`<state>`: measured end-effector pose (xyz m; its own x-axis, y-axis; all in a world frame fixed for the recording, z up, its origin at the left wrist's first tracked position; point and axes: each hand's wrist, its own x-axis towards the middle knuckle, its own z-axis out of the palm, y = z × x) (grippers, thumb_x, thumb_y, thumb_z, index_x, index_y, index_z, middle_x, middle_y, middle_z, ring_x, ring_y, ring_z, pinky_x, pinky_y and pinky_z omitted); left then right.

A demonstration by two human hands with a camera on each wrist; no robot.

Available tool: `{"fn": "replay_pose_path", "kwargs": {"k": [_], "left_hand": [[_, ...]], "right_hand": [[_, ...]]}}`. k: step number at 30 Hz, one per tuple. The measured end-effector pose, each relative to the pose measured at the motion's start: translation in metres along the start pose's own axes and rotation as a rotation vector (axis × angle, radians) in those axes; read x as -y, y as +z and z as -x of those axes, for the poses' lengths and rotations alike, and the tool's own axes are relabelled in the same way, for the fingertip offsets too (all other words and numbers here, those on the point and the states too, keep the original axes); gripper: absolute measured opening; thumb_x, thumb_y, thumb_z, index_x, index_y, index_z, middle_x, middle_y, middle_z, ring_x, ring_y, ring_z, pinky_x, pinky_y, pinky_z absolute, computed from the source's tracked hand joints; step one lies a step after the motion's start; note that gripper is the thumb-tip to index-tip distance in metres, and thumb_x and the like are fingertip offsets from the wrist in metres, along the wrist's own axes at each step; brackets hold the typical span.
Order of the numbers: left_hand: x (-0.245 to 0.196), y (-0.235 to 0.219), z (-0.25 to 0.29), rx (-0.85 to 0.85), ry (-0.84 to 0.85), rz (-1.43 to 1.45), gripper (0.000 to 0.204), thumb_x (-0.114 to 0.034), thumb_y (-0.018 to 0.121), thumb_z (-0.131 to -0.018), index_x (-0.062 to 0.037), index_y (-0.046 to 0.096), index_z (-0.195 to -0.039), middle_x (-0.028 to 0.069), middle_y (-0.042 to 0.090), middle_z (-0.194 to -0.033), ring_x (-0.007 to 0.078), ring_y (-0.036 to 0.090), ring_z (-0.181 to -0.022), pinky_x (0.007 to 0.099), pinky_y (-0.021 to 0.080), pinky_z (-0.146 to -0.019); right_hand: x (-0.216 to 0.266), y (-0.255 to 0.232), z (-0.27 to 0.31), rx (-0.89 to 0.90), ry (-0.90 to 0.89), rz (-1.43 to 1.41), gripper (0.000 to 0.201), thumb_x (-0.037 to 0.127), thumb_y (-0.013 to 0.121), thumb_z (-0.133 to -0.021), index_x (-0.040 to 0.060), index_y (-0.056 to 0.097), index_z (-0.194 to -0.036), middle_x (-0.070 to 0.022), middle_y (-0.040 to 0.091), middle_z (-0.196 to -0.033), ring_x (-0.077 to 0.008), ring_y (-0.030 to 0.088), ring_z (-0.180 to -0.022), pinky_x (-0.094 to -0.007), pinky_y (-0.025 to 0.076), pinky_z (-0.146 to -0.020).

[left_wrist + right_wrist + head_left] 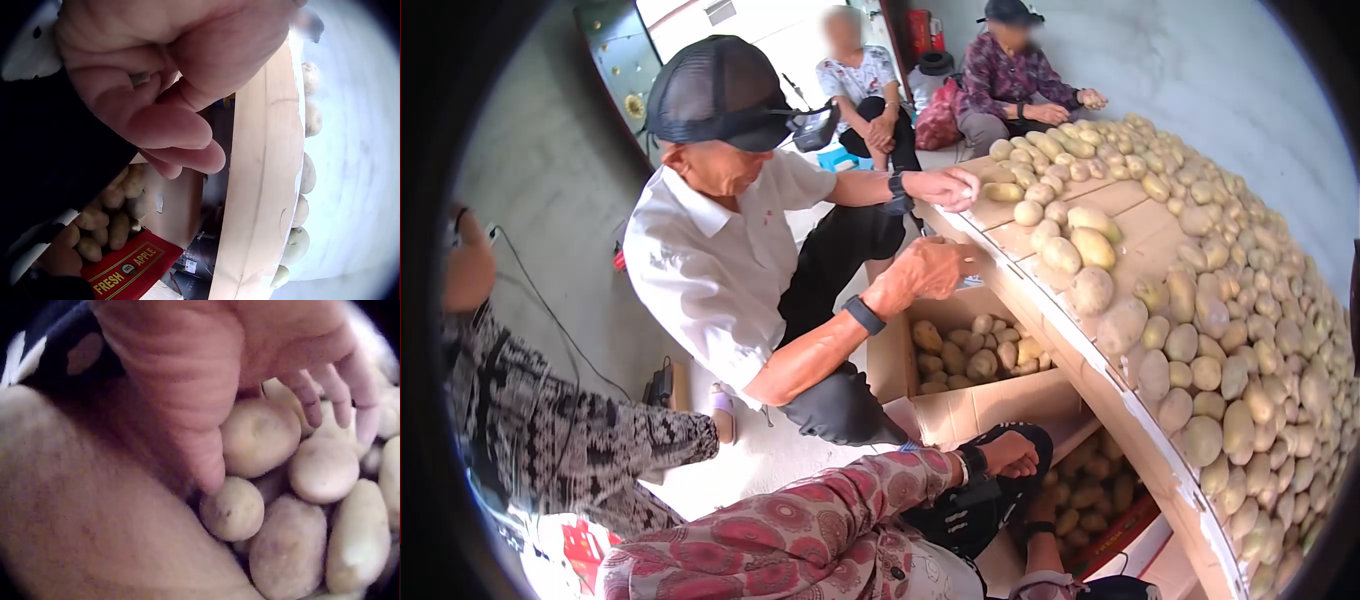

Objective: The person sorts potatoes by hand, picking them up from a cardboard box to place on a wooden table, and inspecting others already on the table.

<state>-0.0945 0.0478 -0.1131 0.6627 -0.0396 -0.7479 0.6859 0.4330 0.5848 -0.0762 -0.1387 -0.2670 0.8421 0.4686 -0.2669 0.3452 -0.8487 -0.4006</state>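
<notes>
My left hand (1012,455) hangs by a dark-trousered knee, outside the box, with loosely bent fingers. In the left wrist view its fingers (172,127) curl softly with no potato among them. My right hand (244,356) reaches down into a red-sided carton (1125,528) of potatoes (1090,490). There the thumb lies along one round potato (259,437), its tip right at a smaller potato (232,509). The other fingers are spread over the potatoes beyond. The carton's flap reads FRESH APPLE (128,269) in the left wrist view.
A cardboard-covered table (1135,235) heaped with potatoes (1240,380) runs along the right, its edge (1100,370) beside the cartons. Another carton (990,405) of potatoes stands ahead. A person in a white shirt (710,260) sits close on the left; two others sit farther back.
</notes>
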Motion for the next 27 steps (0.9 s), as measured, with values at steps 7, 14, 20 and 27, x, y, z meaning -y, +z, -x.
{"fn": "replay_pose_path", "kwargs": {"k": [7,14,20,27], "left_hand": [[0.014,-0.006,-0.017,0.016,0.052,0.006,0.021,-0.018,0.053,-0.082,-0.0017,0.061,-0.092,0.0074,0.066,-0.075,0.0118,0.058,-0.048,0.0208,0.045,-0.039],[0.028,-0.015,-0.048,0.071,0.566,-0.471,0.017,-0.018,0.055,-0.078,-0.0103,0.069,-0.074,0.0076,0.068,-0.077,0.0225,0.065,-0.066,0.0361,0.05,-0.056],[0.036,-0.012,-0.051,-0.143,1.007,-1.312,0.02,-0.027,0.063,-0.059,-0.0132,0.069,-0.073,0.0119,0.063,-0.069,0.0321,0.063,-0.071,0.0428,0.049,-0.067],[0.04,-0.015,-0.021,-0.184,1.248,-1.104,0.026,-0.031,0.061,-0.061,-0.0075,0.068,-0.07,0.0142,0.062,-0.069,0.033,0.062,-0.071,0.0448,0.047,-0.064]], "right_hand": [[-0.028,-0.02,0.004,0.181,-0.103,0.058,0.034,0.017,0.04,-0.09,0.005,0.048,-0.12,-0.0204,0.054,-0.115,-0.0281,0.056,-0.104,-0.0405,0.047,-0.082],[-0.068,-0.083,0.042,0.311,-0.239,0.113,0.037,0.02,0.042,-0.09,0.0061,0.044,-0.123,-0.0181,0.054,-0.114,-0.024,0.057,-0.102,-0.038,0.048,-0.078],[-0.029,-0.18,0.072,0.37,-0.276,-0.867,0.022,0.017,0.05,-0.087,0.0045,0.053,-0.106,-0.0163,0.058,-0.101,-0.0214,0.059,-0.094,-0.0346,0.049,-0.079],[0.049,-0.239,0.131,-0.225,-0.111,-1.615,0.021,0.018,0.055,-0.087,0.0037,0.056,-0.102,-0.0104,0.06,-0.085,-0.021,0.057,-0.077,-0.0352,0.049,-0.07]]}}
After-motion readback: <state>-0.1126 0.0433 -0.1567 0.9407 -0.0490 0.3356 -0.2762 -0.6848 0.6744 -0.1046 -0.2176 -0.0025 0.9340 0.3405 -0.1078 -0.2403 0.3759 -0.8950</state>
